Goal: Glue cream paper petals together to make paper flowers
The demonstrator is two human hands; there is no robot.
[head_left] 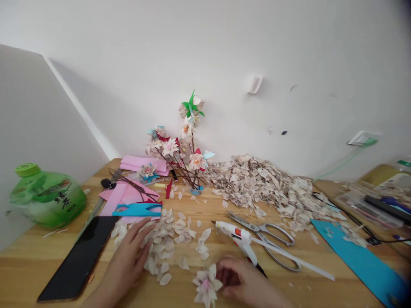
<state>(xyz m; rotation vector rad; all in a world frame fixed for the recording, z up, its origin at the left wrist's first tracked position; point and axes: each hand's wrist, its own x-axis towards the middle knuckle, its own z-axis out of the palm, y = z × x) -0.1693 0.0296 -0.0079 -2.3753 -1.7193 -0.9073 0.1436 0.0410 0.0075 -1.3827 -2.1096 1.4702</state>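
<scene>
Left hand (130,252): lower left of centre, over the left edge of the loose petals; grip released, fingers loosely bent, with a gap between thumb and forefinger.

Right hand (237,277): lower centre, right of the flower; fingers curled in at its right edge. Whether the grip is clenched on a petal cannot be told.

Flower (206,284), one: bottom centre of the frame, face up; pale pointed petals, pink centre.

Loose petals (165,244), many: centre to lower centre, scattered and overlapping on the wooden table (180,297); a small cluster lies just above the flower.

Glue gun (236,235), white: right of centre, nozzle to the left, a white stick running from its rear toward the lower right.

Scissors (272,239), metal: right of centre, partly beneath the gun and its stick, handles spread.

Flower stems (183,160), group: upper centre, standing against the wall, dark stems bearing pale blossoms with red, blue and green pieces.

Petal heap (257,184), large, dry, pale: right of centre, along the wall.

Blue sheet (356,261): lower right.

Pink sheets (117,196) and blue cut strip (136,209): left of centre; dark twigs lie on the pink.

Phone (78,259), screen dark: lower left.

Green bottle (48,196), bulbous, capped: left edge region.
</scene>
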